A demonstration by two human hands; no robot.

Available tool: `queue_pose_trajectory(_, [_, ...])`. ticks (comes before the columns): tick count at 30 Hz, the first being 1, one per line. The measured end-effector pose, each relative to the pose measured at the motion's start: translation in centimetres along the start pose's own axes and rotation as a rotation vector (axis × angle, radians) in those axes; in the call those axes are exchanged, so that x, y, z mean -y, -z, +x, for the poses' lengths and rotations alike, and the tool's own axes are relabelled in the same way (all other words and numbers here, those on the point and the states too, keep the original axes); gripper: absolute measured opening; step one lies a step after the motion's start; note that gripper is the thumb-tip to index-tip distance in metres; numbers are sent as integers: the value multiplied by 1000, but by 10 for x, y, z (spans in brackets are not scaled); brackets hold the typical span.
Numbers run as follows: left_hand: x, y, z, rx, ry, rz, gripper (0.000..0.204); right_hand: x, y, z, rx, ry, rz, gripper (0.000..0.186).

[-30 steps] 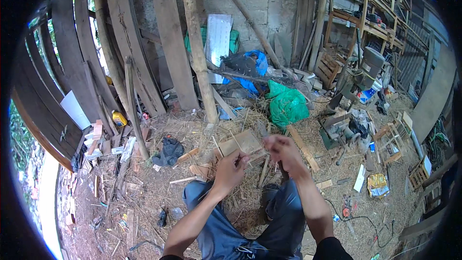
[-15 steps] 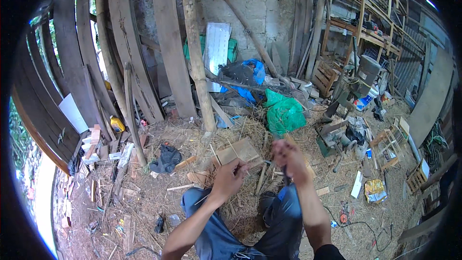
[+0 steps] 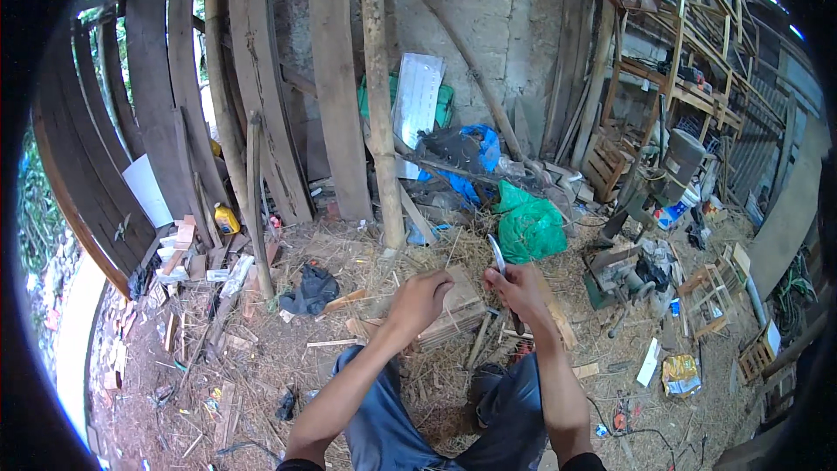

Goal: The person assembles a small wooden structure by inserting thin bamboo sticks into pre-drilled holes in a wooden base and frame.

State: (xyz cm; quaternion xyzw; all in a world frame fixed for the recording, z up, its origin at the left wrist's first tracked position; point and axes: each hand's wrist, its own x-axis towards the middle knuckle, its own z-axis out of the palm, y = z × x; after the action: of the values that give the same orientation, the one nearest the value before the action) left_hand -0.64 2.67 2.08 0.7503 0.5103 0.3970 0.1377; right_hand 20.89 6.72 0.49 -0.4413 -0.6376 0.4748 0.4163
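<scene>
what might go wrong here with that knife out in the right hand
The left hand is close beside the right hand holding the knife, so a slip might cut its fingers.

The knife is held just beyond the person's trousered legs; if the grip failed, it could drop onto them.

The straw-strewn floor has loose wood scraps, like this thin strip, which may trip someone stepping away.

No legible lettering is showing; markings on the yellow packet (image 3: 680, 375) are appearing too small for reading.
</scene>
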Motion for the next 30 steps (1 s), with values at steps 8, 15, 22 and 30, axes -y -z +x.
queue_pose_trajectory(8, [63,45,-5,60,73,101,12,-57,10,22,-406,53,58,34])
queue_pose_trajectory(15, [94,52,24,-182,227,-227,10,-57,6,32,-612,89,72,30])
queue_pose_trajectory(22, [74,9,45,-498,419,-874,8,-49,12,21,-587,-215,590,24])
queue_pose_trajectory(30, [39,-94,36,-32,286,-677,26,-63,-15,18,-313,-369,781,21])
